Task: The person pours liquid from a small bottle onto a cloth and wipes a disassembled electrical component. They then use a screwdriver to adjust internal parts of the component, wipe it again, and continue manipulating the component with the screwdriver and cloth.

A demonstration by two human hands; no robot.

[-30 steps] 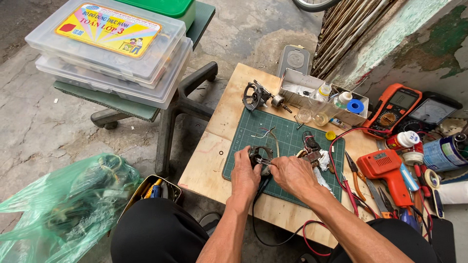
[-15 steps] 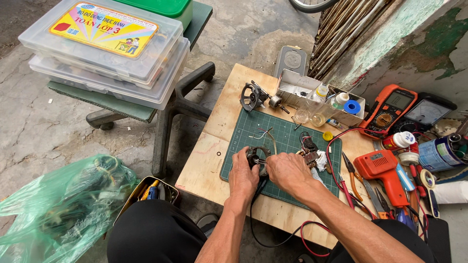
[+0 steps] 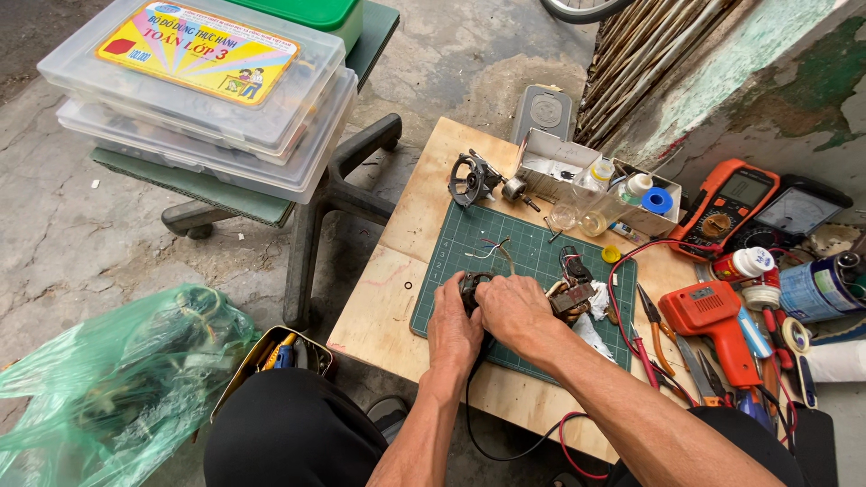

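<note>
- While both hands meet over the green cutting mat (image 3: 505, 261), the left hand (image 3: 454, 323) is curled shut around a small dark motor part (image 3: 471, 287), fingers wrapped over its near side.
- The right hand (image 3: 516, 308) closes on the same motor part from the other side, its knuckles toward the camera; the part is mostly hidden between the two palms.
- The motor part sits low over the mat's near left portion; whether it rests on the mat cannot be told.
- A black cable (image 3: 487, 433) runs from under the hands off the near edge of the wooden bench (image 3: 388, 307).
- Just right of the right hand lies a copper-wound coil assembly (image 3: 572, 296) with white scraps beside it.
- At the mat's far edge stands a round black fan housing (image 3: 471, 178), next to an open white box (image 3: 577, 176) holding small bottles.
- On the right side of the bench lie an orange soldering gun (image 3: 708, 316), pliers (image 3: 654, 311) and an orange multimeter (image 3: 726, 203).
- Left of the bench, stacked clear plastic cases (image 3: 198, 99) rest on a chair, and a green plastic bag (image 3: 99, 379) lies on the floor.
</note>
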